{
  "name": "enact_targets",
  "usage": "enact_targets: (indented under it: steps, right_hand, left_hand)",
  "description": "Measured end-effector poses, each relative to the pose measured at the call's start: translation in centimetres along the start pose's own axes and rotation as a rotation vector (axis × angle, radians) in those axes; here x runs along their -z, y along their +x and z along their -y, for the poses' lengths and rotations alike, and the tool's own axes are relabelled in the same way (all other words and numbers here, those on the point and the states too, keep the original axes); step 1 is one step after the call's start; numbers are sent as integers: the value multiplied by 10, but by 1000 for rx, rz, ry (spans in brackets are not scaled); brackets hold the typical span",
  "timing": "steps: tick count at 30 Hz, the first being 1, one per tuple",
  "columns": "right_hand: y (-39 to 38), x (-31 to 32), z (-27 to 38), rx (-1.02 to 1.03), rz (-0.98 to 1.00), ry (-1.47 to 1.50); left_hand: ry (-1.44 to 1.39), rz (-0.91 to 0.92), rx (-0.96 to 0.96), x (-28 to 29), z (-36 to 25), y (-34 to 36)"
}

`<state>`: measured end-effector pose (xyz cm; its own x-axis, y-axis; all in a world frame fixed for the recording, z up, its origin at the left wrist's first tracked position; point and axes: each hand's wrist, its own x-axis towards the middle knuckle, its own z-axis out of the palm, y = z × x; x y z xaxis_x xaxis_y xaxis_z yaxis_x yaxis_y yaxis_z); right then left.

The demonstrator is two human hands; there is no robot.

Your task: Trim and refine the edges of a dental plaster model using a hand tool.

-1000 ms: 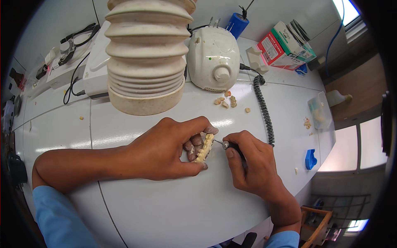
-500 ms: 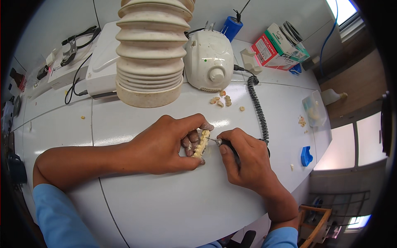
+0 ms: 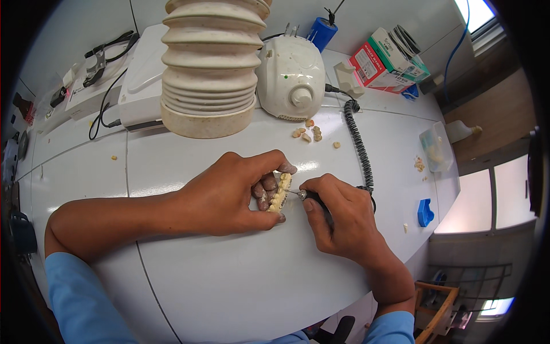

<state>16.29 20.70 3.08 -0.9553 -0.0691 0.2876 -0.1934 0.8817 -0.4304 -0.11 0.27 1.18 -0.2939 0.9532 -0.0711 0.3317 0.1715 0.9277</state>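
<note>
A pale yellow row of model teeth [image 3: 280,194] is gripped by my left hand [image 3: 229,194], thumb at its near end and forefinger at its far end. Whitish dust coats those fingertips. My right hand [image 3: 342,215] is closed around a dental handpiece [image 3: 302,195] with a dark grip and a silver nose. Its thin bur points left and reaches the right side of the teeth; whether it touches them I cannot tell. A black coiled cord [image 3: 358,140] links the handpiece to a white control box [image 3: 291,77] with a round knob.
A ribbed cream suction hose [image 3: 212,69] hangs beyond my left hand. Several loose tooth pieces [image 3: 317,133] lie before the control box. Boxes [image 3: 384,63] stand at the back right. Toward the right edge are a clear plastic tub [image 3: 436,148] and a blue piece [image 3: 425,213].
The view has shifted slightly, so the bench appears a little higher. Both hands keep their grips; the row of teeth is turned a little, and the bur stays at its right side.
</note>
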Motion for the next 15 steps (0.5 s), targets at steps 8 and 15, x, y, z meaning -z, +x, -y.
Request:
enact_targets:
  steps: [8, 15]
  right_hand:
    - [1, 3, 5, 50, 71, -37]
    - [1, 3, 6, 56, 73, -30]
  left_hand:
    - [12, -4, 5, 0, 1, 0]
    - [33, -17, 0, 0, 0, 0]
